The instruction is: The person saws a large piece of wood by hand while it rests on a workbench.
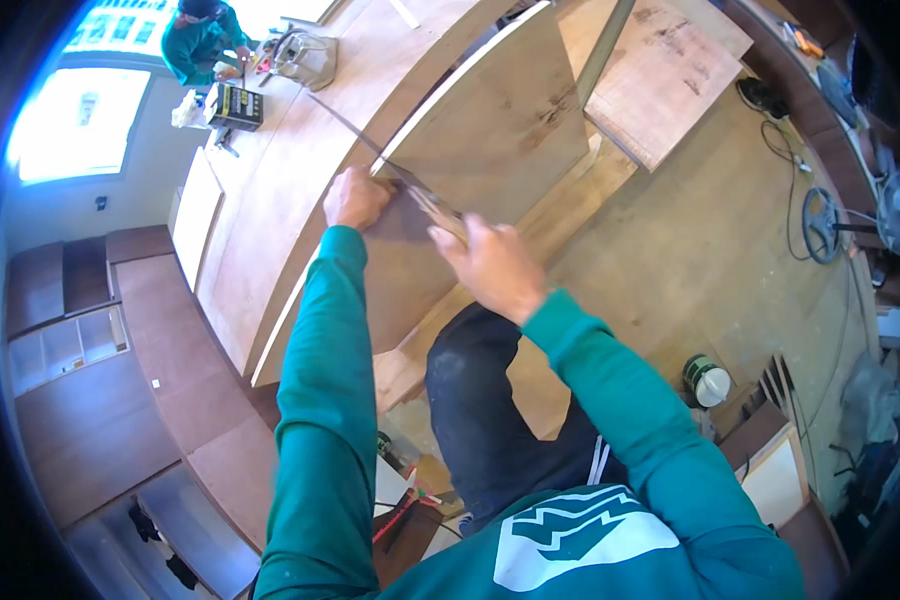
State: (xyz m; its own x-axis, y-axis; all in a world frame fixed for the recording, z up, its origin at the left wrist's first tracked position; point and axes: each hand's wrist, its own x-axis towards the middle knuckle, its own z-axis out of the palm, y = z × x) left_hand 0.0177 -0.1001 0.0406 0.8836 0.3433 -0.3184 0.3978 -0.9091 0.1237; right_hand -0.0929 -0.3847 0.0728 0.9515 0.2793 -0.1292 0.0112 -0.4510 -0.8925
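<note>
A white-printed green sweatshirt [585,535] looms closest; the left hand [358,198] grips a pale-brown plywood panel's [500,120] edge, apparently steadying it; the right hand [495,265] holds a wooden-handled, long-bladed saw [400,172].

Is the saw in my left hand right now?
No, your right hand grips the saw, while your left hand is at the edge of the wooden panel.

We list one saw [410,183], its grip partly covered by the right hand [492,268]. One co-worker [196,45], cut off by the upper edge; what they handle, we find too small to tell.
</note>
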